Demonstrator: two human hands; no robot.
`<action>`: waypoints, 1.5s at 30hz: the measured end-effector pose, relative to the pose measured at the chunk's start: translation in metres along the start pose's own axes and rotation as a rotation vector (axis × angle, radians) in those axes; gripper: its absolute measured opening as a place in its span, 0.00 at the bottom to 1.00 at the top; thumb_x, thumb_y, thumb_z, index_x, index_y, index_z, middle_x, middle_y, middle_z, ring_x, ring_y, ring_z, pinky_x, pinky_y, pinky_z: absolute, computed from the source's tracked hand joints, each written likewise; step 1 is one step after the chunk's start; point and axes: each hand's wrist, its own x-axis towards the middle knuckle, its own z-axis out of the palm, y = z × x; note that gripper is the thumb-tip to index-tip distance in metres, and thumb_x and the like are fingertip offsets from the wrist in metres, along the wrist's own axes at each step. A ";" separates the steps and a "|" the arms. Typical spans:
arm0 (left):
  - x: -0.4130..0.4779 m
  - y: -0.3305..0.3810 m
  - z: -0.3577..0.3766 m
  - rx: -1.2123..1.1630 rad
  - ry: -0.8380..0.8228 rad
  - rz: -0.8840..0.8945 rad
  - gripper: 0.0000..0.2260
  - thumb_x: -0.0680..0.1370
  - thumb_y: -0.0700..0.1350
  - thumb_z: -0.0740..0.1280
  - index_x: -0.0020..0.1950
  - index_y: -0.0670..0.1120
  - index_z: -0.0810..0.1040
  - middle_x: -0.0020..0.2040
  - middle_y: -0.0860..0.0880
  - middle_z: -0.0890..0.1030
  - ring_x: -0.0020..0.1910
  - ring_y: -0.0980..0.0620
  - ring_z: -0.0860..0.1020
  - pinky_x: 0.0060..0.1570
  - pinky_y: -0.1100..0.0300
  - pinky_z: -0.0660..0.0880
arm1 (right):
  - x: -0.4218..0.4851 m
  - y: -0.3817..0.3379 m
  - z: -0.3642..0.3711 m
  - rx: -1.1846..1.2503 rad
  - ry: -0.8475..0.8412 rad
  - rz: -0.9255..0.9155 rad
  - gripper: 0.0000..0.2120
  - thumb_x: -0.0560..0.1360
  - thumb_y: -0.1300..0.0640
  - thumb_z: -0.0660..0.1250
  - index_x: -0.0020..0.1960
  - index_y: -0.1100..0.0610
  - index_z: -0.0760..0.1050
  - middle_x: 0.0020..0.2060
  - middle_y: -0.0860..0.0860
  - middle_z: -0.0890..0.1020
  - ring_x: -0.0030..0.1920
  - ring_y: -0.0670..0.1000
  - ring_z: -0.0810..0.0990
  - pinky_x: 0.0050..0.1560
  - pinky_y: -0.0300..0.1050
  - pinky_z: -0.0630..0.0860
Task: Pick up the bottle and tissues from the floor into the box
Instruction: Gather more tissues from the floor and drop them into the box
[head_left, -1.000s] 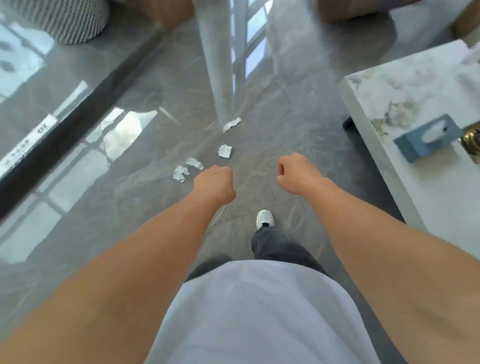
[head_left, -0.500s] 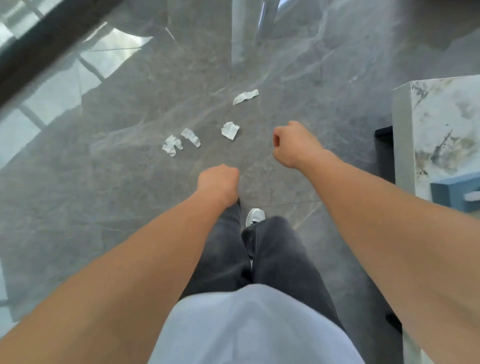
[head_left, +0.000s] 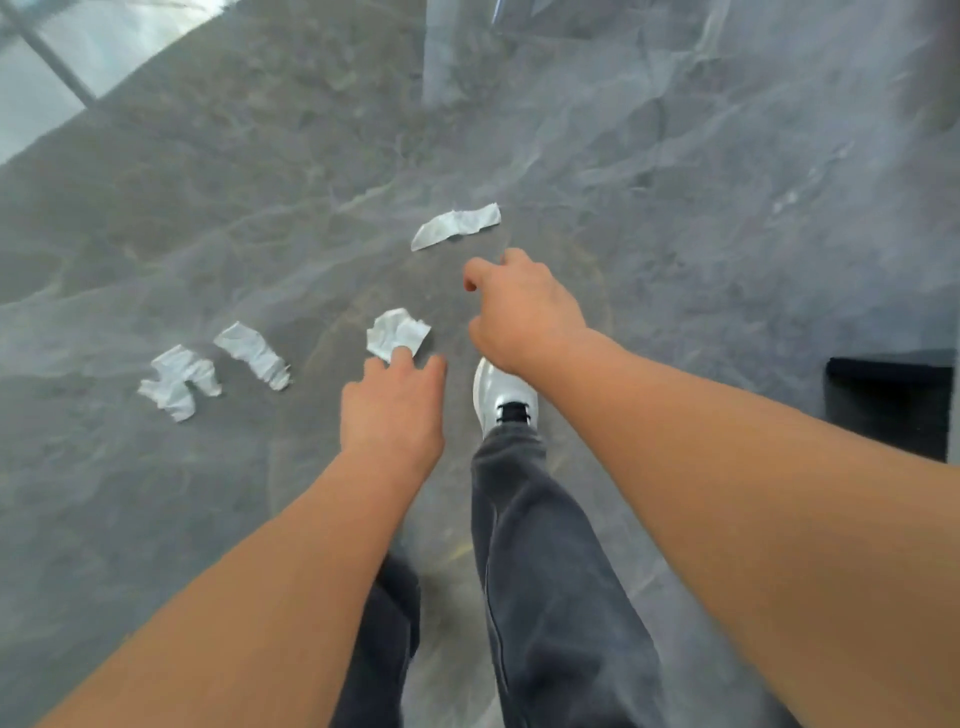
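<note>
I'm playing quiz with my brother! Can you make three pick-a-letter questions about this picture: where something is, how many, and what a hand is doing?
1. Where do the tissues lie?
A. on the floor
B. in a box
C. on a chair

2. How many tissue pieces show?
A. two
B. four
C. seven

3. The left hand is:
A. holding a bottle
B. open, reaching
C. in a pocket

Answers: 1 A, the pieces rest on the grey floor. 2 B, four white scraps. 3 B, the left hand spreads its fingers at the crumpled tissue.
</note>
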 end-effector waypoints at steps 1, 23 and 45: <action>0.022 -0.001 0.019 0.000 0.011 -0.023 0.19 0.70 0.39 0.64 0.60 0.50 0.67 0.55 0.45 0.70 0.52 0.41 0.71 0.37 0.53 0.66 | 0.025 0.002 0.017 -0.019 -0.002 -0.025 0.18 0.72 0.59 0.63 0.61 0.50 0.69 0.57 0.56 0.70 0.56 0.61 0.71 0.45 0.50 0.67; 0.176 -0.038 0.120 0.040 -0.060 0.046 0.08 0.73 0.33 0.62 0.46 0.45 0.71 0.49 0.47 0.70 0.52 0.45 0.70 0.36 0.54 0.67 | 0.176 0.043 0.123 0.015 0.016 -0.139 0.07 0.73 0.67 0.60 0.51 0.61 0.70 0.52 0.57 0.71 0.52 0.60 0.70 0.43 0.48 0.63; 0.139 -0.042 0.086 0.036 -0.050 0.089 0.08 0.72 0.33 0.62 0.45 0.45 0.69 0.46 0.48 0.67 0.51 0.45 0.70 0.37 0.54 0.65 | 0.177 0.028 0.110 -0.076 0.012 -0.181 0.13 0.77 0.65 0.57 0.58 0.57 0.73 0.54 0.57 0.70 0.57 0.61 0.70 0.45 0.50 0.67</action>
